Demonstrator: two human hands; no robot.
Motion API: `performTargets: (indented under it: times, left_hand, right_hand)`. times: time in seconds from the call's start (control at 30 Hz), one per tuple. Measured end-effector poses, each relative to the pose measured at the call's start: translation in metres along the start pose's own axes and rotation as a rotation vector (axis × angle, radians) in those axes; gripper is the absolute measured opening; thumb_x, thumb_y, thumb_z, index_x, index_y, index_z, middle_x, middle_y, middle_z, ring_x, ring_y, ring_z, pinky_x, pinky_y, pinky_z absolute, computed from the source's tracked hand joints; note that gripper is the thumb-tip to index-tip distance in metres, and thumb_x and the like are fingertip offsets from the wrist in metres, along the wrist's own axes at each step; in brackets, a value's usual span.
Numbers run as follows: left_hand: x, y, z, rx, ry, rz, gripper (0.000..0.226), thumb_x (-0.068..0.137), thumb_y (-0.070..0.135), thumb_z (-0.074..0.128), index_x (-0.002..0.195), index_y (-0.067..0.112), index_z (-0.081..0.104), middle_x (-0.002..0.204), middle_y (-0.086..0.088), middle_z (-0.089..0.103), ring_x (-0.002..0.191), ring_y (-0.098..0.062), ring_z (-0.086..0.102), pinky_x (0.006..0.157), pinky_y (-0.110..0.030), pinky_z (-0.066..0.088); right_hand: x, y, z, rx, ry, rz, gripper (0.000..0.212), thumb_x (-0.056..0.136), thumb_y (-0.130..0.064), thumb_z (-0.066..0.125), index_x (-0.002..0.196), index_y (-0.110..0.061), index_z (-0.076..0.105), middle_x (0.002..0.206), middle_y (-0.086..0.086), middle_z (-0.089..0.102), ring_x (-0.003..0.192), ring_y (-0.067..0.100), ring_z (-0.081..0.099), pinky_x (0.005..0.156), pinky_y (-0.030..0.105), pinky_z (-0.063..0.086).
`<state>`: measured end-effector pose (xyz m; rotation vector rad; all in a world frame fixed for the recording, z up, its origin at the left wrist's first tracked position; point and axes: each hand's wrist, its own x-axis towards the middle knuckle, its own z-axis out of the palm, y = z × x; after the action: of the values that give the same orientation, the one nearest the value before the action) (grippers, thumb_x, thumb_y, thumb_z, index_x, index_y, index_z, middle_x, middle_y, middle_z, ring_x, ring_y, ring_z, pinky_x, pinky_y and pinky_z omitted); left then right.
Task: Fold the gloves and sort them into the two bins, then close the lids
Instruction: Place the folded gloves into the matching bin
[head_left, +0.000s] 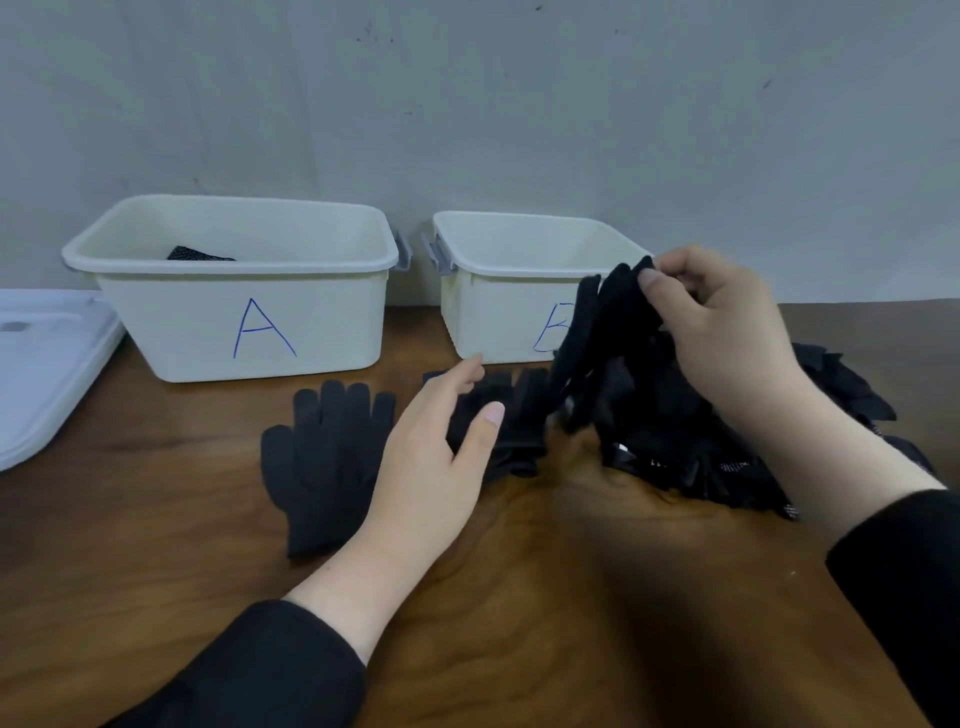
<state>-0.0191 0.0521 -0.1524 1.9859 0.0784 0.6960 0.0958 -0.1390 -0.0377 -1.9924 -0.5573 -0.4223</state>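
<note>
Two cream bins stand at the back of the wooden table: bin A (311, 322) on the left with a dark folded item (200, 254) inside, and bin B (488, 312) on the right. A black knit glove (317, 457) lies flat in front of bin A. My left hand (436, 457) hovers open over another black glove (511, 415), fingers relaxed. My right hand (727, 332) pinches the fingertips of a black glove (613, 332) and lifts it from a pile of black gloves (691, 447) in front of bin B.
White lids (41, 364) lie stacked at the table's left edge beside bin A. A grey wall rises right behind the bins. Grey latches (421, 254) hang on the facing sides of the two bins. Bare wood lies in the foreground.
</note>
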Motion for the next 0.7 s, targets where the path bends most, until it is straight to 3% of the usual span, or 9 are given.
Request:
performTargets:
  times: [0.1,0.2,0.27,0.37,0.53,0.7]
  left_hand:
    - [-0.003,0.01,-0.005,-0.235,-0.006,-0.047,0.043,0.101,0.033,0.053,0.142,0.039,0.045,0.133,0.024,0.058,0.128,0.006,0.049,0.108,-0.022,0.041]
    - [-0.005,0.016,-0.011,-0.378,-0.064,-0.085,0.038,0.099,0.034,0.055,0.138,0.034,0.053,0.127,0.021,0.065,0.123,0.003,0.056,0.103,-0.018,0.045]
    - [-0.007,0.019,-0.014,-0.404,-0.08,-0.137,0.04,0.097,0.038,0.059,0.135,0.028,0.059,0.125,0.015,0.068,0.121,-0.002,0.06,0.106,-0.028,0.047]
    - [-0.008,0.023,-0.019,-0.45,-0.053,-0.217,0.022,0.101,0.02,0.056,0.119,0.018,0.07,0.108,0.006,0.076,0.105,-0.009,0.069,0.099,-0.037,0.054]
    - [-0.006,0.013,-0.035,-0.59,0.095,-0.324,0.025,0.103,0.019,0.053,0.094,0.028,0.075,0.101,-0.003,0.077,0.1,-0.02,0.072,0.094,-0.043,0.054]
    - [-0.005,-0.002,-0.053,-0.731,0.162,-0.376,0.021,0.105,0.017,0.05,0.111,0.011,0.068,0.112,-0.011,0.074,0.11,-0.03,0.069,0.098,-0.047,0.052]
  right_hand:
    - [-0.008,-0.015,0.007,0.177,-0.142,0.111,0.018,0.098,-0.03,0.064,0.085,-0.021,0.071,0.076,-0.004,0.071,0.072,0.015,0.064,0.078,0.048,0.056]
    - [-0.019,-0.02,0.018,0.237,-0.227,0.189,0.018,0.098,-0.028,0.065,0.086,-0.017,0.073,0.081,0.005,0.074,0.076,0.018,0.067,0.085,0.057,0.057]
    - [-0.025,-0.021,0.025,0.255,-0.243,0.224,0.019,0.098,-0.028,0.065,0.087,-0.015,0.073,0.086,0.013,0.074,0.077,0.026,0.066,0.083,0.064,0.055]
    - [-0.03,-0.02,0.032,0.307,-0.269,0.255,0.021,0.099,-0.032,0.064,0.092,-0.016,0.075,0.093,0.013,0.076,0.084,0.038,0.07,0.079,0.069,0.052]
    - [-0.036,-0.016,0.041,0.505,-0.237,0.371,0.03,0.105,-0.034,0.052,0.11,-0.012,0.071,0.1,0.018,0.074,0.083,0.03,0.076,0.084,0.047,0.061]
    - [-0.056,-0.002,0.061,0.322,-0.147,0.292,0.023,0.105,-0.023,0.05,0.103,-0.016,0.071,0.086,0.001,0.077,0.085,0.019,0.075,0.079,0.033,0.063]
